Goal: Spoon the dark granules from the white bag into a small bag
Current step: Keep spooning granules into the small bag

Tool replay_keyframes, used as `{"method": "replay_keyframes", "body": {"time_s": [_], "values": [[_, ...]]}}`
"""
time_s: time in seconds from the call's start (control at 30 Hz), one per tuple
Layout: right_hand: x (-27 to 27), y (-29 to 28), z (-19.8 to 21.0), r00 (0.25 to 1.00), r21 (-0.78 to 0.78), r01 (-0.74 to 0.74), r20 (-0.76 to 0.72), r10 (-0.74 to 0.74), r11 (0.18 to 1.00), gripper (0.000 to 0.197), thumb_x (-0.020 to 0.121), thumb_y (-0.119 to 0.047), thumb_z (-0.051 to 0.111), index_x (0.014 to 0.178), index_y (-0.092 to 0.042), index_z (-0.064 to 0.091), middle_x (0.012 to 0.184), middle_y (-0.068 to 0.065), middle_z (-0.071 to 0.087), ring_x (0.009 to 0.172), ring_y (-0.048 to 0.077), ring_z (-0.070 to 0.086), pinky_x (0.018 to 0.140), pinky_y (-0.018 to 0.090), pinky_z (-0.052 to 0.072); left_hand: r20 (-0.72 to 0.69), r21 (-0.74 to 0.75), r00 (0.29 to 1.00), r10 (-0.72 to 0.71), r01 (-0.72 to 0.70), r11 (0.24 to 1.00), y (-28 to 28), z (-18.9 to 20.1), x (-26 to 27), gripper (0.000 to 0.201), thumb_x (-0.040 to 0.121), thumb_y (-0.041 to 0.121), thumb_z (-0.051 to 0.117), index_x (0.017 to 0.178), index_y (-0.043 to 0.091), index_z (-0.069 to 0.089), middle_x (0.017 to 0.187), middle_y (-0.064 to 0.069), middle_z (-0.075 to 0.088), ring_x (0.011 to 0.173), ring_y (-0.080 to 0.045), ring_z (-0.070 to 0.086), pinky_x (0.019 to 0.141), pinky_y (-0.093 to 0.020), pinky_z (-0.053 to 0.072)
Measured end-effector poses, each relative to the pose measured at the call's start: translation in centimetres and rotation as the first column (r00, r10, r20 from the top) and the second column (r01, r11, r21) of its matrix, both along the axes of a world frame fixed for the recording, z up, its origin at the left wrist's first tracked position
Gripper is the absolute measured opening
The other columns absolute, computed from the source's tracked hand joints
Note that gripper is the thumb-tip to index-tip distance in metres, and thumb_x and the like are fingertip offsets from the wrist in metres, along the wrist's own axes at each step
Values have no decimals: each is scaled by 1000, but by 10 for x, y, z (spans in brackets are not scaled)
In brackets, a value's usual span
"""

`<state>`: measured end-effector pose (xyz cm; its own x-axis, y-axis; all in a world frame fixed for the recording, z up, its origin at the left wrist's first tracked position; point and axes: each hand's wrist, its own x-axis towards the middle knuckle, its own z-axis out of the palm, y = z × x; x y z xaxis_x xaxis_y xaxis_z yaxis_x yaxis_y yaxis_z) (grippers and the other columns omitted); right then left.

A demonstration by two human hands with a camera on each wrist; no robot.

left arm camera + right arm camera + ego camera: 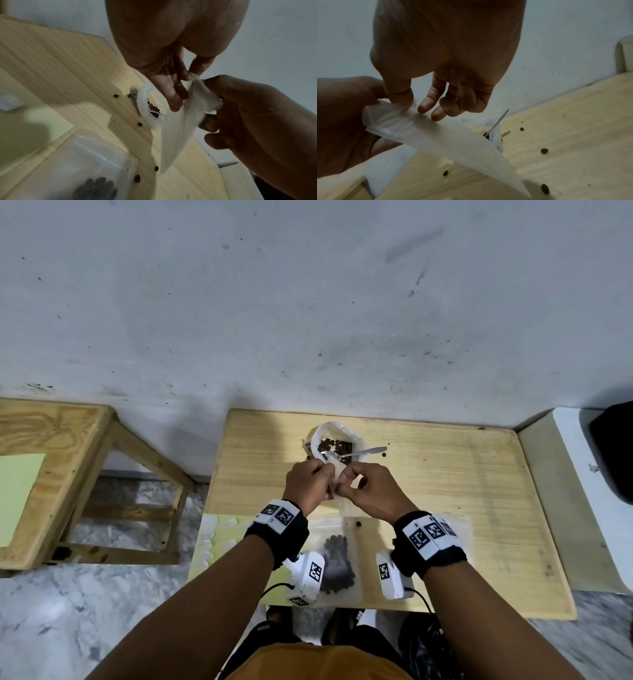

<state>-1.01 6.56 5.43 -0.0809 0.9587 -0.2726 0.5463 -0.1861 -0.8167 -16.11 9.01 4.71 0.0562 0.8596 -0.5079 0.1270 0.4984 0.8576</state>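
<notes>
The white bag [334,436] stands open at the back of the wooden table [445,494], with dark granules [334,446] inside. A metal spoon [359,453] lies across its mouth, handle to the right. Just in front of it, both hands hold a small translucent bag [337,474] above the table. My left hand [323,474] pinches one side of its top edge and my right hand [349,481] pinches the other. In the left wrist view the small bag [178,128] hangs empty from my left hand [187,73]. In the right wrist view my right hand [412,105] pinches the small bag [445,138].
A clear bag [337,563] filled with granules lies flat on the table near its front edge, under my wrists. Loose granules [139,124] are scattered around the white bag. A wooden stool [68,481] stands to the left and a white surface [589,474] to the right.
</notes>
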Motion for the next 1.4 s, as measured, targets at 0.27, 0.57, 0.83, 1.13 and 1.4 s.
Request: {"method": "replay_keyframes", "body": {"time_s": [0.27,0.57,0.83,1.13,1.4], "values": [[11,0,-4,998,1,-42,-54,42,999,20,82,-3,68,69,-17,61,69,-8,65,61,2,57,64,21,47,-28,13,970,-240,240,971,-1,-2,-5,22,88,6,60,72,-9,62,63,-17,66,63,-30,70,67,-41,62],[14,2,13,984,-87,13,-174,-28,996,25,86,0,65,68,-8,49,74,26,61,35,10,42,39,21,36,-243,86,893,-379,409,908,9,20,0,39,88,12,55,50,8,49,50,-14,60,49,-27,69,46,-24,51],[12,7,13,971,-75,61,-226,-77,995,26,87,2,61,70,-9,46,65,12,55,35,9,40,38,21,35,-121,63,933,-338,347,936,14,16,-3,31,90,11,53,61,1,54,54,-16,63,60,-35,72,69,-56,60],[23,14,27,971,-88,54,-226,-73,995,21,83,6,66,80,-6,49,71,16,65,35,3,44,38,17,33,-230,281,932,-280,340,897,-2,1,-8,27,79,28,70,69,12,50,69,1,52,64,-12,49,65,-32,44],[16,11,19,960,-81,50,-271,-70,995,26,85,5,62,75,-15,49,67,14,52,40,4,37,40,19,34,-560,295,745,-361,587,754,-3,-2,-6,136,40,72,83,149,28,14,149,6,31,134,-18,37,109,-42,39]]}}
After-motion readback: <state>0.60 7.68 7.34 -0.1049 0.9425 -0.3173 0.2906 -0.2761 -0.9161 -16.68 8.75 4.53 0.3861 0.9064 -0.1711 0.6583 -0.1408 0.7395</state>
